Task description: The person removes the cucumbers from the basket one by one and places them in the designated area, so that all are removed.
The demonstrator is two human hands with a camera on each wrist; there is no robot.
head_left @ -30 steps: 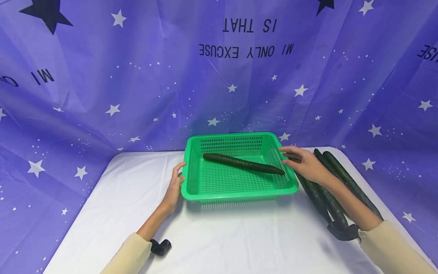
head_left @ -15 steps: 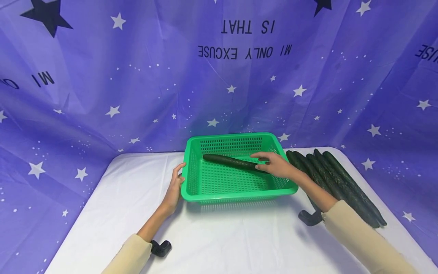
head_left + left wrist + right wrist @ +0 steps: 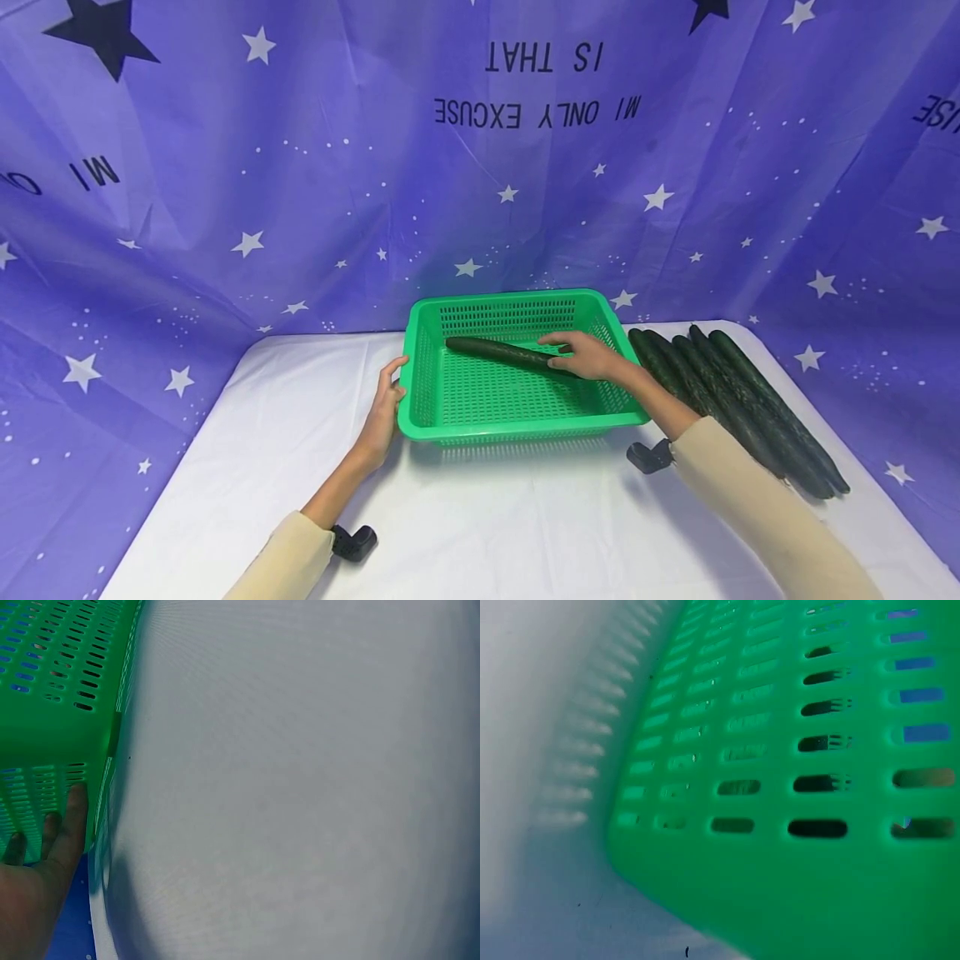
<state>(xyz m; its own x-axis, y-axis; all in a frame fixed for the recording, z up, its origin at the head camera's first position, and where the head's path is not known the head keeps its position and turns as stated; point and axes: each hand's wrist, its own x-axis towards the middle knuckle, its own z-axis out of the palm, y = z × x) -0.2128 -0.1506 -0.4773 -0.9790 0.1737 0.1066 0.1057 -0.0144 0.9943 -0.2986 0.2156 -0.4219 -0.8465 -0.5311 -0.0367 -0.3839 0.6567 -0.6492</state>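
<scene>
A green plastic basket (image 3: 498, 432) with slotted walls stands on the white-covered table. Inside it, one long dark cucumber (image 3: 491, 349) lies at a slant. My right hand (image 3: 588, 357) reaches over the basket's right side and pinches the cucumber near its right end, thumb on the near side and fingers on the far side. My left hand (image 3: 382, 417) rests against the basket's left side; in the left wrist view its fingers (image 3: 69, 832) lie fairly straight on the outer wall. The right wrist view is filled by the basket wall (image 3: 840, 892), which largely hides the right hand.
Several more cucumbers (image 3: 738, 408) lie side by side on the table, right of the basket and partly behind the right forearm. A purple star-printed cloth (image 3: 337, 208) hangs behind the table. White tablecloth (image 3: 510, 525) spreads in front of the basket.
My right hand has moved left from the basket's right rim down to the cucumber inside and taken hold of it. The left hand and the basket have stayed put.
</scene>
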